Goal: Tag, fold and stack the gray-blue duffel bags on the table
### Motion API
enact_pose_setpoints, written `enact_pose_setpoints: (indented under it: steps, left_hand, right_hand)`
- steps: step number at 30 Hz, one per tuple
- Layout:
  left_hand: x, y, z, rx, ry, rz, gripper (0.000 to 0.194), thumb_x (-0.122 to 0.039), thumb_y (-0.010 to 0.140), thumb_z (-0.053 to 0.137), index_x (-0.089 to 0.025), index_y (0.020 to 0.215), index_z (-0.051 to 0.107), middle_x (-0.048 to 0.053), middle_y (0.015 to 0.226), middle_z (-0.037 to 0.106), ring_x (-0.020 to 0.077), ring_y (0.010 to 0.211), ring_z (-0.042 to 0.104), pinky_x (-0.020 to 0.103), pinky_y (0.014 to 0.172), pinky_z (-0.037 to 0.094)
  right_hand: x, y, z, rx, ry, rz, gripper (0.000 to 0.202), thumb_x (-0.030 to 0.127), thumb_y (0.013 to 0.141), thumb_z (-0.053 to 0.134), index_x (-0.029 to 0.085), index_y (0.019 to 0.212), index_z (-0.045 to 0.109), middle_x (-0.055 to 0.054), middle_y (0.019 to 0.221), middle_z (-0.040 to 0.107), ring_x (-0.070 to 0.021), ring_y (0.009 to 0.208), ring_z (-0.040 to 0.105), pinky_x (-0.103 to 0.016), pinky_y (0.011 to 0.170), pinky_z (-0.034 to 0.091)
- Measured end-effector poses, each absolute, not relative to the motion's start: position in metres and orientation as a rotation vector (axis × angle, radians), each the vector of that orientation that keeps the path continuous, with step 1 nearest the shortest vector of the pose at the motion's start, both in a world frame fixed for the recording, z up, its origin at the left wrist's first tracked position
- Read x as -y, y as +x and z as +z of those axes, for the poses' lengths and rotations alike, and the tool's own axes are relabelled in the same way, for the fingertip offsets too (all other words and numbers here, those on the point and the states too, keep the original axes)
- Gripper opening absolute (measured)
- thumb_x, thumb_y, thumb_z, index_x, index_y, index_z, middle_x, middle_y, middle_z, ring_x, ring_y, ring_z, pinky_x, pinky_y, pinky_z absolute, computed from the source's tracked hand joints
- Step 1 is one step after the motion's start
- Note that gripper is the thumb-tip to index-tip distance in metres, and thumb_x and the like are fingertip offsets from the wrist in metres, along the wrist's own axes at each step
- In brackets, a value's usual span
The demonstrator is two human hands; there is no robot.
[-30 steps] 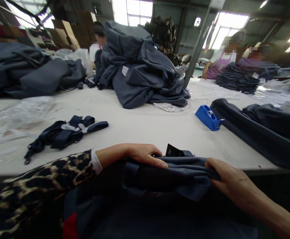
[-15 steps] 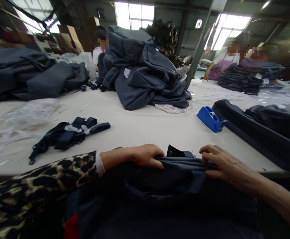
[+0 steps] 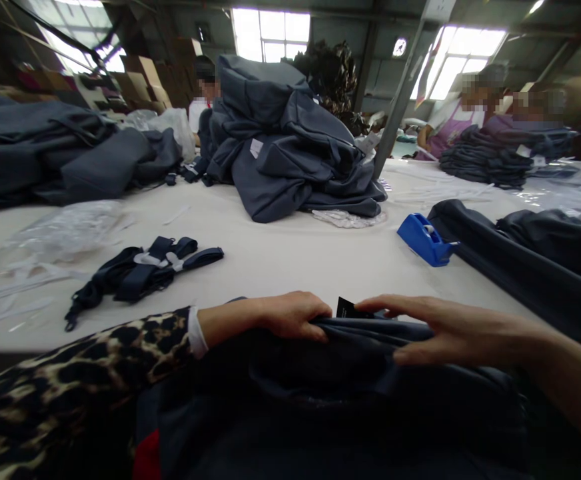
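Left fingers, dark fabric pinched between; right fingers, spread astride it

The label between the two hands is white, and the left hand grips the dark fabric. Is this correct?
Only the colour is wrong: in the head view, the label between the two hands is black. The left hand does grip the dark fabric.

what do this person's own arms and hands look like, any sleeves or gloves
The left sleeve is leopard-print in black, brown and cream, ending in a white cuff. The left hand and right hand wear no gloves. The right forearm looks bare.
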State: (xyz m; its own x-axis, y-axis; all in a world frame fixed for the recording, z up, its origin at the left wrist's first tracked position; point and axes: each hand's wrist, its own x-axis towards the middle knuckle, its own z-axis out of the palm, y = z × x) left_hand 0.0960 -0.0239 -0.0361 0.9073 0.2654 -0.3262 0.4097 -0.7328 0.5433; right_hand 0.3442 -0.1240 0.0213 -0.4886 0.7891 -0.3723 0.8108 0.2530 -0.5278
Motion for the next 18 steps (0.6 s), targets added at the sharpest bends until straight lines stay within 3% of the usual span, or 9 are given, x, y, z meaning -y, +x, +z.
enact_pose_setpoints:
  steps: [2,4,6,8,11,15,18]
  left_hand:
    - [0.025,0.097,-0.035,-0.479,2.438,-0.293,0.018,-0.033,0.088,0.065,-0.017,0.097,0.065,0.001,0.088,0.067,0.015,0.08,0.059,0.02,0.067,0.04]
    - [0.025,0.096,-0.035,-0.494,2.429,-0.298,0.017,-0.031,0.088,0.064,-0.017,0.096,0.065,0.001,0.087,0.067,0.0149,0.079,0.059,0.021,0.066,0.04]
    - [0.021,0.091,-0.034,-0.501,2.375,-0.331,0.02,-0.027,0.084,0.067,-0.016,0.1,0.064,0.001,0.092,0.066,0.0152,0.083,0.059,0.02,0.068,0.041]
    - [0.014,0.079,-0.033,-0.516,2.292,-0.381,0.034,-0.026,0.077,0.071,-0.017,0.109,0.061,0.001,0.101,0.066,0.0167,0.09,0.06,0.02,0.072,0.044]
    - [0.003,0.055,-0.029,-0.603,2.142,-0.414,0.052,-0.034,0.071,0.076,-0.02,0.117,0.057,0.001,0.112,0.064,0.0203,0.1,0.059,0.022,0.079,0.047]
    - [-0.018,0.032,-0.013,-0.681,1.926,-0.332,0.061,-0.038,0.07,0.077,-0.022,0.122,0.05,0.002,0.111,0.067,0.022,0.097,0.064,0.026,0.076,0.052]
    - [-0.048,0.029,-0.001,-0.716,1.914,-0.256,0.058,-0.042,0.069,0.079,-0.021,0.117,0.054,0.004,0.112,0.068,0.0236,0.098,0.065,0.028,0.076,0.054]
  right_hand:
    - [0.125,0.331,0.006,-2.451,1.662,-0.842,0.051,0.051,0.084,0.067,0.025,0.127,0.061,-0.008,0.112,0.066,-0.0266,0.102,0.063,-0.037,0.088,0.05]
    - [0.126,0.322,-0.012,-2.437,1.692,-0.617,0.029,0.04,0.086,0.066,0.021,0.107,0.067,-0.008,0.097,0.067,-0.0249,0.09,0.064,-0.036,0.081,0.049]
    - [0.128,0.318,-0.024,-2.447,1.688,-0.469,0.013,0.027,0.089,0.062,0.02,0.1,0.066,-0.007,0.093,0.067,-0.0235,0.087,0.064,-0.034,0.078,0.047]
    - [0.129,0.32,-0.028,-2.462,1.686,-0.429,0.014,0.023,0.089,0.059,0.021,0.102,0.064,-0.007,0.095,0.068,-0.023,0.087,0.064,-0.032,0.077,0.046]
    - [0.122,0.327,-0.019,-2.47,1.673,-0.585,0.016,0.033,0.092,0.058,0.023,0.101,0.065,-0.006,0.094,0.069,-0.0222,0.086,0.064,-0.03,0.075,0.044]
    - [0.089,0.332,0.009,-2.5,1.63,-0.767,0.025,0.047,0.088,0.06,0.022,0.089,0.065,-0.001,0.081,0.068,-0.0188,0.075,0.061,-0.026,0.066,0.04]
    - [0.043,0.333,0.026,-2.523,1.606,-0.755,0.033,0.053,0.083,0.063,0.021,0.089,0.067,0.0,0.079,0.067,-0.0194,0.076,0.06,-0.026,0.066,0.04]
